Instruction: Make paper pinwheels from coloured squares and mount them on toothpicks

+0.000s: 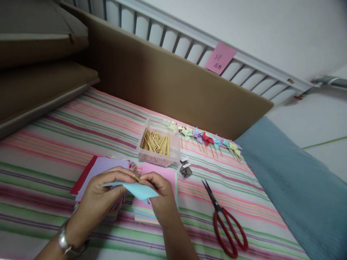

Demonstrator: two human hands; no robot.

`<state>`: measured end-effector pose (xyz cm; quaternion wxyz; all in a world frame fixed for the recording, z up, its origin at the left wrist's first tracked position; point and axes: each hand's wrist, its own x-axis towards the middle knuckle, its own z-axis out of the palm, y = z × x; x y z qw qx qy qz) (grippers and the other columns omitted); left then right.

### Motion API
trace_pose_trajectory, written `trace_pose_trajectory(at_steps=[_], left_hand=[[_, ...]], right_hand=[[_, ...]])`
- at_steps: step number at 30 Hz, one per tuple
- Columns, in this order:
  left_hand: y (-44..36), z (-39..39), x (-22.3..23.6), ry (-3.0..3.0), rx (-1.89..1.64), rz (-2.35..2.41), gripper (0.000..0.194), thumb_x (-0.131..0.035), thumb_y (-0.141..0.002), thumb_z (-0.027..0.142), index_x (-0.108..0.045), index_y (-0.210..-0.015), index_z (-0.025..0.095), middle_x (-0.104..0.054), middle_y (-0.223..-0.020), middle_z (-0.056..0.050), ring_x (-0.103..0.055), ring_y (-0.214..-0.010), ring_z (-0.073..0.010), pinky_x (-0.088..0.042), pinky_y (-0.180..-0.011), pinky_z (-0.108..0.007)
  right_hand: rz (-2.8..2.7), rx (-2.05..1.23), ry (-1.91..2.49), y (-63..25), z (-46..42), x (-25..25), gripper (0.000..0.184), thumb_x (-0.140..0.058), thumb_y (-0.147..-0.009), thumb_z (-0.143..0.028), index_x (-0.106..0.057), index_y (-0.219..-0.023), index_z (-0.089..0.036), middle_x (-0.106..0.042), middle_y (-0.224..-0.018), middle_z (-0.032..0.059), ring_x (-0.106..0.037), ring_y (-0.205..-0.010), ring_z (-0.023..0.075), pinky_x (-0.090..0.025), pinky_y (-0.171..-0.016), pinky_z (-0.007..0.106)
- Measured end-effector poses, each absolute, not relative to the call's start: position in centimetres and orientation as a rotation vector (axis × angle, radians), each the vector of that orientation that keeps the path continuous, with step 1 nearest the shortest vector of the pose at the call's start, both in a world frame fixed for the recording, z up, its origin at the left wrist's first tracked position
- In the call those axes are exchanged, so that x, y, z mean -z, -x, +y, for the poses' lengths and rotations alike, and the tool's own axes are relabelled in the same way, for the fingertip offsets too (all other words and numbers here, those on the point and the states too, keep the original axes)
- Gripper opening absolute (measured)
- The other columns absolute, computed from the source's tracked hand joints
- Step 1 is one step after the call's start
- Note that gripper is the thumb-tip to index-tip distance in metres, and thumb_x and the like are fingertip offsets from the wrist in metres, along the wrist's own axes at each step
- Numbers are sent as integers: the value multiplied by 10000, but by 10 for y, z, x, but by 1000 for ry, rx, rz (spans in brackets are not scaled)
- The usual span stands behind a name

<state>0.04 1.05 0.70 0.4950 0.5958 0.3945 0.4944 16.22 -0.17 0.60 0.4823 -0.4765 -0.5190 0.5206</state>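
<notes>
My left hand (pixel 104 187) is closed on the left side of a light blue paper piece (pixel 139 190), which is bent and looks partly folded. My right hand (pixel 160 189) pinches the same paper from the right. Between the fingertips of both hands shows a small yellowish, stick-like piece (pixel 137 178); most of it is hidden. Beneath my left hand lies a stack of purple and red paper (pixel 108 164). Pink paper (pixel 155 171) tops another stack under my right hand. Just beyond stands a clear plastic box (pixel 173 155) of wooden sticks (pixel 155 142).
Red-handled scissors (pixel 217 207) lie at the right, blades pointing away. A small open container of metal pins (pixel 185 171) sits beside the box. Several paper pinwheels (pixel 207 139) on sticks line the back of the striped cloth (pixel 108 112), near a brown board (pixel 168 76).
</notes>
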Motion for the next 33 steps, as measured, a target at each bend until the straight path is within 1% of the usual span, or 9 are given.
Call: trace_pose_trajectory(at_steps=[3,8,12,15,21,24,28,33], left_hand=[[0,10,-6,-1444,-1198,950,72,-632,-756,213,-698,-736,235,-702,-853,-30,-630,-892,-206,-475,-831,-306],[0,11,-5,-1447,-1208,930,104,-624,-767,195,-694,-734,264,-698,-837,7,-621,-917,-170,-445,-858,-254],[0,12,-4,-1458,-1231,917,114,-628,-761,193,-691,-734,283,-702,-831,28,-624,-890,-157,-443,-853,-245],[2,11,-2,-1464,-1225,925,114,-623,-763,195,-689,-737,286,-702,-829,27,-627,-867,-163,-441,-865,-270],[4,10,1,-1453,-1232,947,87,-626,-748,207,-691,-733,263,-700,-834,-6,-618,-885,-204,-425,-913,-345],[4,11,1,-1447,-1226,955,93,-624,-748,206,-689,-728,269,-697,-822,4,-621,-853,-192,-430,-897,-328],[4,11,1,-1440,-1227,975,82,-626,-753,220,-685,-719,267,-697,-811,8,-619,-865,-190,-441,-865,-302],[3,11,2,-1449,-1241,988,81,-634,-748,212,-685,-723,270,-702,-831,11,-608,-936,-191,-419,-915,-295]], right_hand=[[-1289,-1237,1188,-163,-3,-6,114,-621,-788,-284,-665,-723,-201,-512,-561,-48,-396,-443,67,-317,-433,193],[-1294,-1202,1198,-161,-4,-6,106,-619,-781,-254,-666,-707,-196,-525,-581,-48,-401,-454,63,-328,-441,187],[-1315,-1164,1208,-159,-5,-6,111,-605,-791,-254,-669,-728,-190,-553,-622,-39,-410,-463,62,-335,-443,183],[-1333,-1140,1211,-158,-6,-5,115,-599,-795,-254,-670,-732,-189,-567,-639,-34,-422,-477,64,-338,-446,179],[-1351,-1099,1214,-157,-5,-7,97,-598,-779,-215,-675,-726,-189,-576,-644,-32,-441,-502,69,-347,-460,174],[-1352,-1097,1220,-156,-6,-8,98,-590,-772,-192,-676,-726,-188,-579,-647,-31,-447,-512,72,-353,-471,174],[-1351,-1091,1209,-154,-8,-8,104,-573,-759,-176,-673,-727,-183,-577,-638,-29,-445,-505,76,-353,-468,177],[-1336,-1100,1211,-152,-9,-7,129,-544,-747,-159,-668,-718,-178,-581,-649,-25,-434,-493,76,-352,-463,182]])
